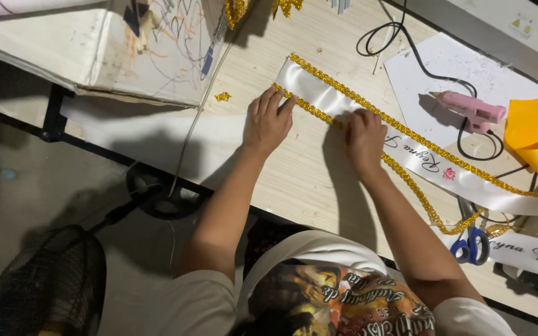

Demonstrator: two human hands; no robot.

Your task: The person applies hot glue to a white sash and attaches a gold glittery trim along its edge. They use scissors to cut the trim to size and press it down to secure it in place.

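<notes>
We see box (126,50) at 10 o'clock. Left hand (268,121) flat, fingers spread, pressing gold trim (309,107) on sash (319,93), table centre. Right hand (363,138) curled, pinching trim. Glue gun (471,109) at 2 o'clock, scissors (471,242) at 4.

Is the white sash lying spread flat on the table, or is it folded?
Spread flat. The white sash lies stretched in one layer across the wooden table, with both hands, left hand and right hand, pressing gold trim along its edge.
</notes>
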